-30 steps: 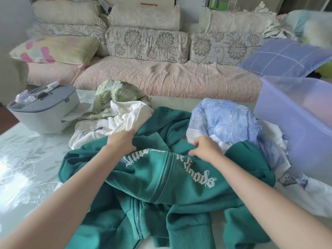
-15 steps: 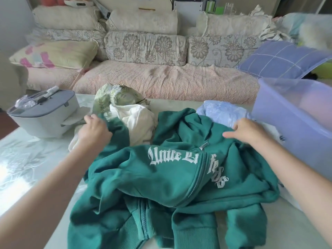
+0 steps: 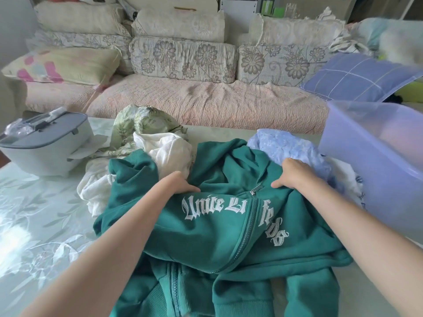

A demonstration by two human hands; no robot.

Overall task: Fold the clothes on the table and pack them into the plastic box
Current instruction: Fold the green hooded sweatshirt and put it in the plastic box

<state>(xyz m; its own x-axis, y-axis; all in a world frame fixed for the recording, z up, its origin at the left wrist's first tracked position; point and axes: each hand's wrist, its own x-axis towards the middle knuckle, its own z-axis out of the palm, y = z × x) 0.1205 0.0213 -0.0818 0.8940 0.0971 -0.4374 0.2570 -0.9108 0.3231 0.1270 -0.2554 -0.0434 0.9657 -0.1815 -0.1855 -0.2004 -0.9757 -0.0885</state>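
While left hand (image 3: 180, 183) and right hand (image 3: 293, 175) are clutching the hoodie (image 3: 217, 236) mid-frame, it is looking soft, floppy, best gripped at shoulders.

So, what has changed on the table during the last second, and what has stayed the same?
The left hand and right hand first pulled apart, spreading the green hoodie so its lettering shows, then came back together beside the zipper pull, where both hold the fabric. The white garment, blue garment, plastic box and grey case did not move.
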